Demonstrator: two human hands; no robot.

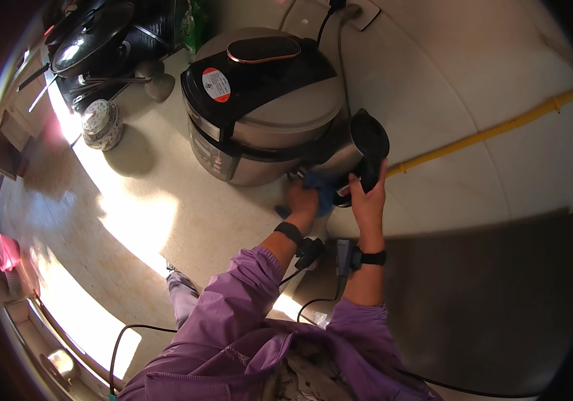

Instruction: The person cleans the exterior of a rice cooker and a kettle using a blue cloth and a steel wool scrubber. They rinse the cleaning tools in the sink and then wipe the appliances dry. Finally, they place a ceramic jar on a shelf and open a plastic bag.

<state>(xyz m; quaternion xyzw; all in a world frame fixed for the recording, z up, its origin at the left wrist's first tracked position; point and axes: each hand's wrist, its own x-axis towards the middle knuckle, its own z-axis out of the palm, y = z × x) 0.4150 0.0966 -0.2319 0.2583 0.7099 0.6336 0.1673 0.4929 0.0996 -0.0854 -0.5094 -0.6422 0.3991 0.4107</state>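
Note:
An electric kettle (340, 156) with a steel body and black lid stands close against the right side of a large cooker with a black and grey lid (266, 100). My right hand (369, 198) is at the kettle's black handle, fingers around it and the index finger extended. My left hand (301, 199) is on a blue cloth (324, 188) by the kettle's lower part and the cooker's front corner; its fingertips are partly hidden by the cloth. Both wrists wear black straps with small devices.
On the counter (206, 215) stand a patterned ceramic jar (102, 125) and metal ladles (159, 82). A lidded pan (91, 40) is at the upper left. A yellow pipe (492, 133) runs along the tiled wall. Plugs and cords hang from a wall socket (364, 12).

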